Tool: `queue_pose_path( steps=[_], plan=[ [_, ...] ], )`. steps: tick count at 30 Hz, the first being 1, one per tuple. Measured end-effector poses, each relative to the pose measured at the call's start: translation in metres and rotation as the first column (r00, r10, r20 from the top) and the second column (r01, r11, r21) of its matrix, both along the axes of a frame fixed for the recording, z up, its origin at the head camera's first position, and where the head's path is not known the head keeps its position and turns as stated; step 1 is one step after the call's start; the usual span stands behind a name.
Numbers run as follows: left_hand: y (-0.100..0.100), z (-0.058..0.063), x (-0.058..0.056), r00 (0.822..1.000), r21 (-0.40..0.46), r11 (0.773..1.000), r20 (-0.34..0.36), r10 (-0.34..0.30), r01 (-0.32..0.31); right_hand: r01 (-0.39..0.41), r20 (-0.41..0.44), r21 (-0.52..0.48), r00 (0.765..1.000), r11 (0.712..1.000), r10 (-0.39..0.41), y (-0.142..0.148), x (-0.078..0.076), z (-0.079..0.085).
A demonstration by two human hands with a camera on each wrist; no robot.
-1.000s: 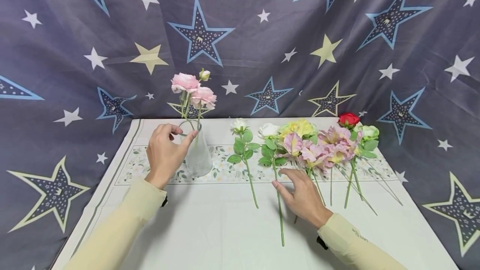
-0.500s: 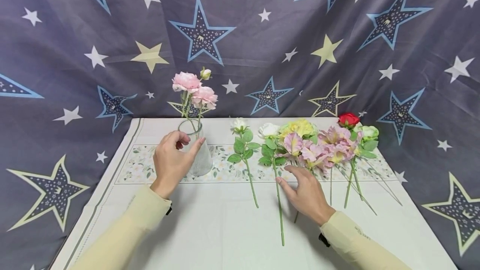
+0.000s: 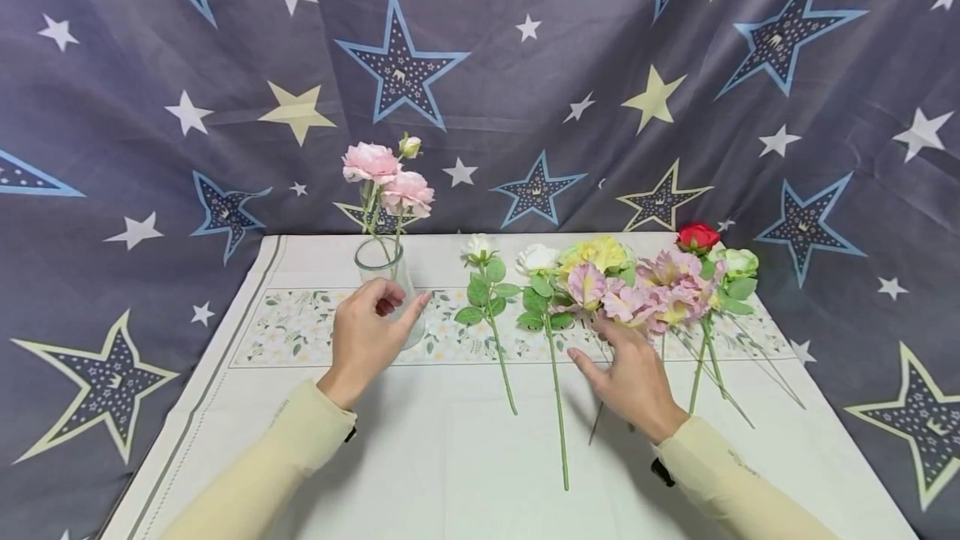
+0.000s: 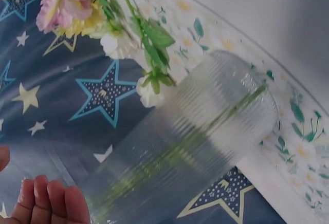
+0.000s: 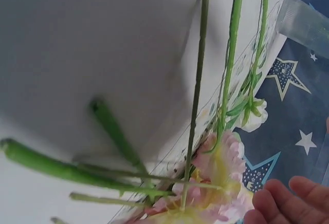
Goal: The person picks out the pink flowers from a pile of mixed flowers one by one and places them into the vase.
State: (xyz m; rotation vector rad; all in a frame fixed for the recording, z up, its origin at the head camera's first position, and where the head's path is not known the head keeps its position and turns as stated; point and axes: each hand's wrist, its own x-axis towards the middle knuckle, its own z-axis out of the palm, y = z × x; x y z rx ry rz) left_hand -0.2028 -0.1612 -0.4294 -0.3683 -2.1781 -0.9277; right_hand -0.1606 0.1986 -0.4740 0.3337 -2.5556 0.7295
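A clear ribbed vase [image 3: 384, 267] stands upright toward the back left of the surface [image 3: 487, 457], with pink flowers [image 3: 408, 192] and a small pale bud [image 3: 409, 147] rising above its rim; the left wrist view shows their green stems running down inside the glass. The left hand [image 3: 371, 340] is in front of the vase, hiding part of it, its fingers loosely bent and the thumb held apart, gripping nothing; whether it touches the glass, I cannot tell. Well apart from it, the right hand [image 3: 633, 375] is over the stems of the purple flowers [image 3: 667, 298], fingers relaxed, thumb spread away from them, and likewise holding nothing; contact with the blooms is unclear. Between the hands lie two white roses, one [image 3: 477, 248] nearer the vase and the other [image 3: 537, 258] close beside a yellow flower [image 3: 597, 254]. Past the purple flowers, at the right end of the row, are a red flower [image 3: 697, 237] and a pale green one [image 3: 737, 262]. A printed floral band [image 3: 300, 323] runs across the white surface, and a dark star-patterned curtain [image 3: 480, 40] hangs behind.
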Motion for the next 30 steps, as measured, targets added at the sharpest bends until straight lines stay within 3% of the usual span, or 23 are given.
queue_pose_path(
  steps=[11, 20, 30],
  plan=[
    [0.014, -0.018, 0.008, 0.986, -0.054, 0.995, 0.152, -0.069, 0.078, 0.025, 0.071, 0.009, 0.997, 1.000, -0.026, 0.019, 0.001, 0.003],
    [0.022, -0.030, 0.010, 0.973, -0.101, 0.986, 0.201, -0.111, 0.134, 0.081, 0.137, 0.055, 0.987, 0.995, -0.088, 0.037, 0.001, 0.005],
    [0.029, -0.041, 0.013, 0.946, -0.105, 0.980, 0.295, -0.132, 0.169, 0.104, 0.190, 0.094, 0.974, 0.990, -0.120, 0.046, 0.002, 0.006]
  ],
)
